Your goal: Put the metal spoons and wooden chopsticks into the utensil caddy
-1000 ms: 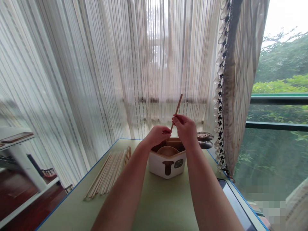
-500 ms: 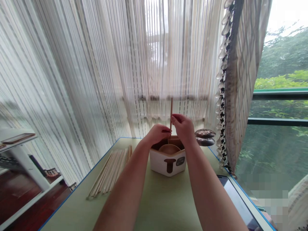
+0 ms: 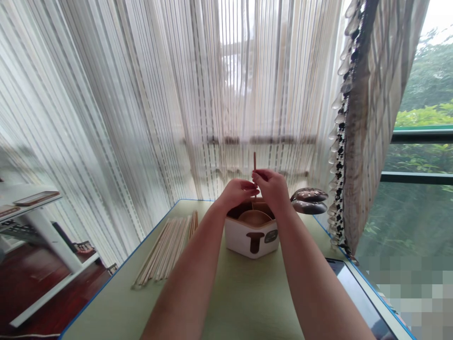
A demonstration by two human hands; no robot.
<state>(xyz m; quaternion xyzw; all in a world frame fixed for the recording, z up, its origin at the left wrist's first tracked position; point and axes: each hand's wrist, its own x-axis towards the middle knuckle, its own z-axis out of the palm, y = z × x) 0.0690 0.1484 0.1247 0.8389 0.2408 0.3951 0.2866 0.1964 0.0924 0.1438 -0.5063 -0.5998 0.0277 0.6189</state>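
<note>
Pinching a slim brown stick (image 3: 255, 161) between thumb and fingers, your right hand (image 3: 275, 188) holds it almost upright above the far part of the white container (image 3: 236, 240). The stick's upper end rises clear of your fingertips and its lower end points down toward the far side of the container; I cannot tell whether that tip is below the rim. Your left hand (image 3: 236, 192) is beside the stick's lower part, its thumb and fingers curled close to it, but I cannot tell whether they grip it or only touch it.

The container stands on the pale green table (image 3: 244, 297), between your forearms. Its inside is brown, with a rounded section (image 3: 255, 217) at the near side, and its near wall bears a dark T-shaped mark (image 3: 255, 242). To the left of your left forearm, a spread of pale sticks (image 3: 163, 248) lies on the table, with a few darker sticks (image 3: 193, 224) at its far right. Two dark, rounded utensil heads (image 3: 308, 207) show just right of your right wrist, one above the other. A dark-screened device (image 3: 359, 295) lies along the near right edge, and a striped sheer curtain (image 3: 198, 94) hangs beyond the table.
</note>
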